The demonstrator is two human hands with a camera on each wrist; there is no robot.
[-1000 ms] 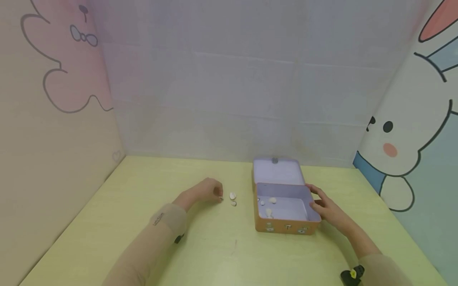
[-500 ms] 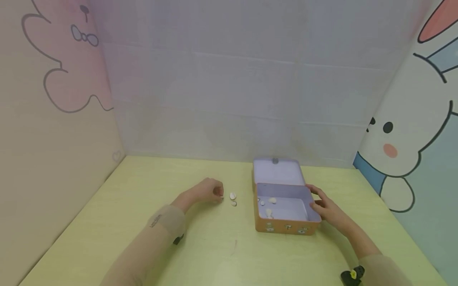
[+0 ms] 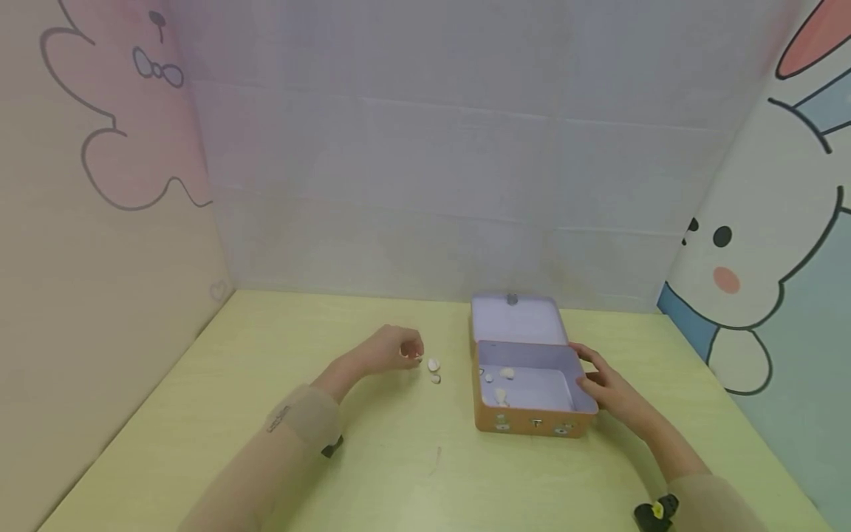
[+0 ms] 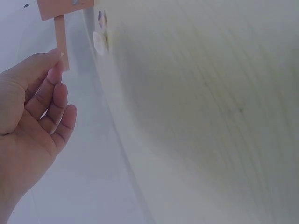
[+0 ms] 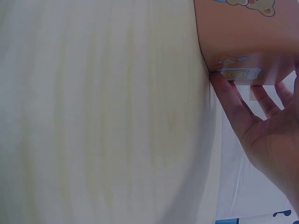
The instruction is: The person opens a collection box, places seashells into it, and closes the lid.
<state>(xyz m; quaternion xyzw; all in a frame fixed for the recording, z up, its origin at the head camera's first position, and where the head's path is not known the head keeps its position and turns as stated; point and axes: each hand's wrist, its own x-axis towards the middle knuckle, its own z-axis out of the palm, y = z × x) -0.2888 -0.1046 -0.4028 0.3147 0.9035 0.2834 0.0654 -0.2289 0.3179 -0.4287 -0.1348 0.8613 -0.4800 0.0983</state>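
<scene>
My left hand (image 3: 392, 349) pinches a small white piece (image 4: 61, 54) between thumb and index finger, just above the table; mostly hidden by the fingertips, it looks like a seashell. Two seashells, one larger (image 3: 433, 365) and one smaller (image 3: 436, 379), lie right of that hand. Farther right stands an orange tin box (image 3: 535, 423) with a lilac inside, its lid (image 3: 517, 319) tipped back. Several white shells (image 3: 507, 374) rest in its left part. At the box's right side, my right hand (image 3: 614, 397) holds on, thumb at the rim and fingers along the outer wall.
The pale yellow table (image 3: 385, 473) meets a whitish sheet (image 3: 399, 185) hung behind it. Printed panels with cartoon animals stand at the left and right edges. A dark band with a yellow flower (image 3: 657, 510) is on the right wrist.
My left hand has risen slightly and moved a little right, the small piece coming off the table in its fingertips. My right hand stays at the box.
</scene>
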